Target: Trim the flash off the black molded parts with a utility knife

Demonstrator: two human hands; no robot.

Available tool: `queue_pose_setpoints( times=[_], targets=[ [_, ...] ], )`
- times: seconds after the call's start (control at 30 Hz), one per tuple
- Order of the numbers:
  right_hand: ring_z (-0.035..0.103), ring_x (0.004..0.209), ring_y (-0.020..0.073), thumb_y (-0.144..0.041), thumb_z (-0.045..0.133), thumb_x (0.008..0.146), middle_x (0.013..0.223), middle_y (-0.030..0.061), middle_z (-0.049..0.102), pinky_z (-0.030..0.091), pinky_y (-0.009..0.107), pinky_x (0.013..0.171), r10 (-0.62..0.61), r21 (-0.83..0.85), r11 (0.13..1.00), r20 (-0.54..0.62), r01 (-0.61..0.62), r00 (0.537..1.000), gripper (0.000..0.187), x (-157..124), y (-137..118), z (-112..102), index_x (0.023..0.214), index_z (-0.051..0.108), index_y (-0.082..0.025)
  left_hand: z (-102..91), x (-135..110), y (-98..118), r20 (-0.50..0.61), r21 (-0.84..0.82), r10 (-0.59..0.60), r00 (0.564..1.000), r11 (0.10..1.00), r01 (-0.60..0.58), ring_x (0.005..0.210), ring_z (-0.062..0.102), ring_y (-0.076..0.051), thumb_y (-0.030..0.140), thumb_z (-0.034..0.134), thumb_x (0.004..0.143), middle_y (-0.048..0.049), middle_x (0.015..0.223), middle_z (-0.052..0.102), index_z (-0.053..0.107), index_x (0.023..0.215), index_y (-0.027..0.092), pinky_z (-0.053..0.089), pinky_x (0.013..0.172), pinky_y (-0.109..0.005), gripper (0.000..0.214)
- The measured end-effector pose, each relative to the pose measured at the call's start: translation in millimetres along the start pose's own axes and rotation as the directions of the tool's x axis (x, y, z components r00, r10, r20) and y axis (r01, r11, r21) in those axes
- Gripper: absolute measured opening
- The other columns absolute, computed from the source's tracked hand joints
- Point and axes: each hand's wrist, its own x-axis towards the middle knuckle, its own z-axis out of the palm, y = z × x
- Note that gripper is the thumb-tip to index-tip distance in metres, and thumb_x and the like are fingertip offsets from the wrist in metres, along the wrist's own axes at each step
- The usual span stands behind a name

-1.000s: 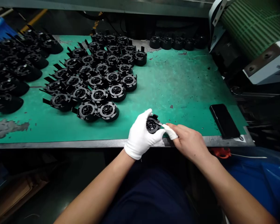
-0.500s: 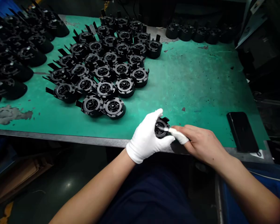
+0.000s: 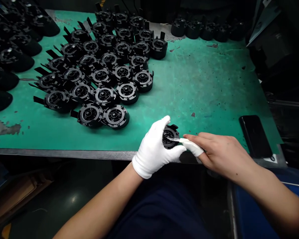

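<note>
My left hand (image 3: 151, 146), in a white glove, is closed around a black round plastic housing (image 3: 174, 132) near the table's front edge. The housing's ringed face is turned up, with a tab standing at its far side. From the right, my right hand (image 3: 219, 152) grips a small knife (image 3: 174, 139) with a thin pale blade. A white covering wraps my right thumb; the rest of that hand is bare. The blade's tip lies over the middle of the housing's face. Most of the knife's handle is hidden by my fingers.
Several similar black housings (image 3: 116, 116) stand grouped on the green table (image 3: 201, 83), left of my hands. More stand at the far left (image 3: 15, 59), and a row of housings (image 3: 193, 30) lines the back. A black phone (image 3: 255, 136) lies at the right.
The whole view has shifted slightly, so the table and housings sit further left. The knife's blade has moved a little across the housing's face. Both hands keep their holds.
</note>
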Motion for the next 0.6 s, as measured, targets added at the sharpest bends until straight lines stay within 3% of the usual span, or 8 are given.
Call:
queue_pose_setpoints(
  times=[0.2,0.3,0.37,0.47,0.6],
  targets=[
    [0.069,0.072,0.0225,-0.025,0.051,0.091,0.094,0.003,0.075,0.032,0.031,0.05,0.087,-0.126,0.988,-0.01,-0.088,0.996,0.045,9.3,-0.1,-0.1,0.133,0.064,-0.031,0.0,-0.3,-0.2,-0.015,-0.009,0.022,1.0,1.0,-0.023,0.132,0.055,-0.031,0.054,0.081,0.073,-0.0176,0.143,0.055,0.038,0.146,0.016,0.046,0.115,-0.047,0.092],
    [0.071,0.087,0.0243,-0.027,0.047,0.095,0.106,0.0036,0.075,0.041,0.031,0.06,0.101,0.028,0.995,-0.034,-0.1,0.994,0.039,7.8,4.6,5.0,0.131,0.064,-0.03,-0.1,-0.5,-1.0,-0.023,-0.005,0.027,0.999,1.0,-0.027,0.132,0.056,-0.031,0.053,0.082,0.072,-0.0174,0.142,0.055,0.037,0.146,0.016,0.047,0.114,-0.048,0.094],
    [0.071,0.085,0.0233,-0.029,0.043,0.099,0.101,0.0038,0.076,0.044,0.032,0.065,0.128,0.181,0.976,-0.016,-0.123,0.992,0.032,3.7,5.3,9.0,0.122,0.065,-0.027,-0.7,-0.5,-0.7,-0.015,-0.008,0.025,1.0,1.0,-0.025,0.133,0.055,-0.032,0.053,0.082,0.072,-0.0174,0.143,0.054,0.037,0.147,0.016,0.046,0.114,-0.049,0.094],
    [0.068,0.071,0.0208,-0.028,0.041,0.099,0.082,0.002,0.073,0.043,0.031,0.063,0.15,0.373,0.911,0.095,-0.175,0.984,0.024,-3.0,-1.2,15.1,0.106,0.063,-0.024,-2.1,-0.2,0.5,-0.001,-0.012,0.016,1.0,1.0,-0.016,0.134,0.054,-0.032,0.051,0.082,0.073,-0.0169,0.145,0.053,0.036,0.147,0.018,0.045,0.115,-0.05,0.093],
    [0.067,0.075,0.0206,-0.021,0.041,0.096,0.083,0.0005,0.071,0.042,0.03,0.065,0.144,0.501,0.837,0.187,-0.22,0.972,0.021,-8.2,-16.3,23.1,0.104,0.059,-0.025,-4.5,0.8,2.4,0.013,0.003,0.004,1.0,1.0,-0.005,0.135,0.053,-0.032,0.058,0.079,0.075,-0.0169,0.145,0.053,0.038,0.146,0.018,0.045,0.116,-0.05,0.091]
  ],
)
